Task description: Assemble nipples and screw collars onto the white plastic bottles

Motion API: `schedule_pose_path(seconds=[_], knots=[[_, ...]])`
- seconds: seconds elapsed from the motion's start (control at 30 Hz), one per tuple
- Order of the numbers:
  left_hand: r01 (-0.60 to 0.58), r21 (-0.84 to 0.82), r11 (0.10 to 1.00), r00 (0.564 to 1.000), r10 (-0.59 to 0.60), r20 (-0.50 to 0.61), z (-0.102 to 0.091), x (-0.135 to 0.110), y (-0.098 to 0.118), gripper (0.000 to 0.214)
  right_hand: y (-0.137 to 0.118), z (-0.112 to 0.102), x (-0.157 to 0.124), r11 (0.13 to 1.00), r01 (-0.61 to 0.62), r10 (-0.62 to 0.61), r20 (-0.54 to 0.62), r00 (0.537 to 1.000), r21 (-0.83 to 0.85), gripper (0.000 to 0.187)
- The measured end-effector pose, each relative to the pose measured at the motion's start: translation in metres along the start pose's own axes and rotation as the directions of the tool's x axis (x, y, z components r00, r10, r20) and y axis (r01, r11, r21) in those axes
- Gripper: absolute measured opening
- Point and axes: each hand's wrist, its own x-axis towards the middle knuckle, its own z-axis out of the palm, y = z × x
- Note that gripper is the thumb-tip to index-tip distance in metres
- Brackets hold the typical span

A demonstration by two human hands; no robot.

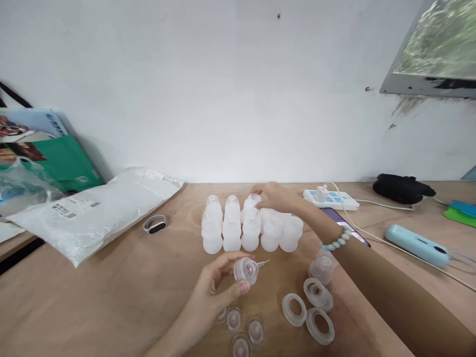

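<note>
My left hand (221, 282), in the lower middle, pinches a clear nipple assembly in a screw ring (245, 270), tilted so that a thin stem points right. My right hand (274, 196) reaches to the back of the bottle group, its fingers closed round a small frosted bottle with a clear domed cap (253, 200). Several white frosted bottles (231, 238) stand in rows before the wall, the left rows topped with clear caps. Below my left hand lie several clear nipples (256, 331). Clear screw rings (320, 326) and clear domed caps (321, 267) lie to the right, partly beside my right forearm.
A white mailing bag (107, 208) and a fitness band (155, 224) lie at left. Behind my right arm are a phone (334, 215) and a power strip (344, 201) with a white cable. A light-blue device (416, 244) and a black case (403, 188) sit farther right.
</note>
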Motion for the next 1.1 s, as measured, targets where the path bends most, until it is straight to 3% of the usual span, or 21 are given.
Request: schedule_pose_path(seconds=[0.13, 0.2, 0.23, 0.3, 0.37, 0.43, 0.57, 0.63, 0.7, 0.77, 0.83, 0.9, 1.0, 1.1], knots=[[-0.124, 0.012, 0.992, 0.991, 0.124, -0.052, -0.003, -0.001, 0.0, 0.037, 0.003, -0.036, -0.023, 0.995, -0.065, 0.084, -0.254, 0.964, 0.082, 0.028], [-0.191, 0.006, 0.982, 0.98, 0.191, -0.047, -0.005, -0.001, -0.002, 0.038, 0.001, -0.048, -0.048, 0.961, -0.079, 0.195, -0.45, 0.872, 0.263, 0.029], [-0.214, -0.005, 0.977, 0.976, 0.214, -0.026, -0.005, 0.0, -0.003, 0.04, -0.002, -0.05, -0.063, 0.92, -0.057, 0.252, -0.475, 0.843, 0.388, 0.028], [-0.238, -0.054, 0.97, 0.97, 0.24, 0.04, -0.005, 0.0, -0.005, 0.044, -0.012, -0.044, -0.091, 0.841, -0.008, 0.278, -0.42, 0.864, 0.541, 0.024], [-0.234, -0.137, 0.963, 0.961, 0.25, 0.115, -0.004, 0.0, -0.006, 0.048, -0.026, -0.026, -0.114, 0.773, -0.036, 0.282, -0.291, 0.914, 0.633, 0.024], [-0.19, -0.224, 0.956, 0.957, 0.231, 0.173, -0.001, -0.001, -0.007, 0.049, -0.039, -0.003, -0.129, 0.748, -0.077, 0.287, -0.216, 0.933, 0.659, 0.027], [-0.092, -0.27, 0.958, 0.972, 0.145, 0.183, 0.003, -0.001, -0.006, 0.047, -0.052, 0.032, -0.139, 0.795, -0.127, 0.238, -0.113, 0.965, 0.593, 0.026], [-0.086, -0.235, 0.968, 0.983, 0.122, 0.141, 0.004, 0.0, -0.005, 0.045, -0.053, 0.037, -0.141, 0.851, -0.095, 0.194, -0.142, 0.971, 0.516, 0.038], [-0.099, -0.175, 0.98, 0.988, 0.117, 0.098, 0.004, 0.002, -0.005, 0.043, -0.055, 0.038, -0.143, 0.915, 0.024, 0.076, -0.231, 0.97, 0.402, 0.059], [-0.114, -0.118, 0.986, 0.99, 0.123, 0.066, 0.005, 0.003, -0.006, 0.043, -0.06, 0.038, -0.145, 0.943, 0.208, -0.128, -0.292, 0.948, 0.26, 0.072], [-0.116, -0.095, 0.989, 0.991, 0.122, 0.058, 0.007, 0.002, -0.006, 0.042, -0.067, 0.04, -0.146, 0.928, 0.359, -0.319, -0.281, 0.905, 0.104, 0.064], [-0.106, -0.103, 0.989, 0.991, 0.113, 0.072, 0.01, 0.0, -0.007, 0.04, -0.074, 0.042, -0.147, 0.905, 0.424, -0.417, -0.265, 0.869, -0.032, 0.043], [-0.07, -0.141, 0.988, 0.992, 0.084, 0.099, 0.012, -0.003, -0.011, 0.04, -0.081, 0.043, -0.146, 0.891, 0.442, -0.454, -0.273, 0.848, -0.107, 0.018], [-0.076, -0.142, 0.987, 0.993, 0.089, 0.08, 0.011, -0.004, -0.016, 0.045, -0.082, 0.041, -0.146, 0.886, 0.455, -0.459, -0.292, 0.839, -0.086, 0.012]])
